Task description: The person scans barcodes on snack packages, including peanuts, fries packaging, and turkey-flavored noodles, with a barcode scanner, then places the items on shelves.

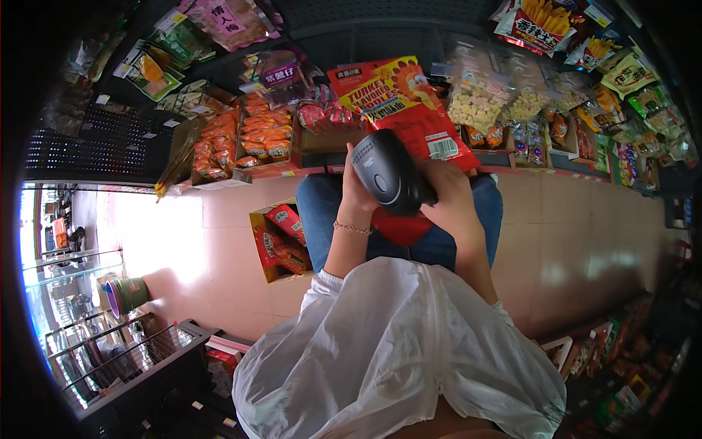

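In the head view, we located the black scanner (389, 173) between the two hands, in front of the wearer's knees. The left hand (355, 189) gripped its left side; the right hand (452, 196) gripped at its lower right end. The fingers ran behind the body of the scanner, so we could not tell whether any of them also pinched the red bag (402, 99).

We noted the governing relation as follows. The red bag lay directly beyond the scanner and to its right, overlapping the shelf edge (526, 162). Its long axis sloped from upper left to lower right, and the scanner's long axis sloped the same way. The barcode label (442, 149) sat at the bag's lower right corner, to the right of the scanner and just beyond the right hand, which was the nearer of the two.

We counted the items: one scanner; one red bag with one barcode label; two open boxes (295, 157) of orange packets (266, 126) on the shelf, left of the bag; one carton (258, 249) on the floor (227, 252), beside the left knee, holding at least three red packets (287, 219); and one bracelet (353, 229) on the left wrist.
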Available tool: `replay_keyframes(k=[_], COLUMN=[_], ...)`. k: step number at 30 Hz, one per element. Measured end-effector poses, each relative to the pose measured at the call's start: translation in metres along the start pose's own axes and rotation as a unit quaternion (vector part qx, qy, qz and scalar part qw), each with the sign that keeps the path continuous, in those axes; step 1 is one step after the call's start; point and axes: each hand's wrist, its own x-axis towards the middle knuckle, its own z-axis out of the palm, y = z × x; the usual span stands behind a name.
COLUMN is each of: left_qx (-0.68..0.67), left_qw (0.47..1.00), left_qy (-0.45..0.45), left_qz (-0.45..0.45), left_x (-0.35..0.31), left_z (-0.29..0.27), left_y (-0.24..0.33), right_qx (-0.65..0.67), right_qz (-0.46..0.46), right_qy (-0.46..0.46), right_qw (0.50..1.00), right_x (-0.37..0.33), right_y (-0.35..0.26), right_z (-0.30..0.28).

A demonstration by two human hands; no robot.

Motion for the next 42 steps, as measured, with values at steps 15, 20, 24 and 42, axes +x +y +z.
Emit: replay_keyframes(k=[15, 20, 24, 42], left_qx=[0.255, 0.229, 0.228, 0.256], left_qw=[0.930, 0.925, 0.921, 0.919], left_qy=[0.240, 0.256, 0.269, 0.244], left_qz=[0.109, 0.165, 0.167, 0.176], left_x=[-0.005, -0.009, -0.011, -0.011], left_z=[0.020, 0.035, 0.035, 0.034], left_y=[0.025, 0.036, 0.038, 0.036], right_qx=[0.419, 0.415, 0.391, 0.393], right_qz=[0.203, 0.233, 0.239, 0.220], right_qy=[-0.054, -0.017, -0.025, -0.009], right_qw=[0.884, 0.879, 0.888, 0.893], right_x=[-0.021, -0.017, -0.019, -0.018], right_y=[-0.002, 0.016, 0.022, 0.024], right_z=[0.005, -0.005, -0.006, -0.002])
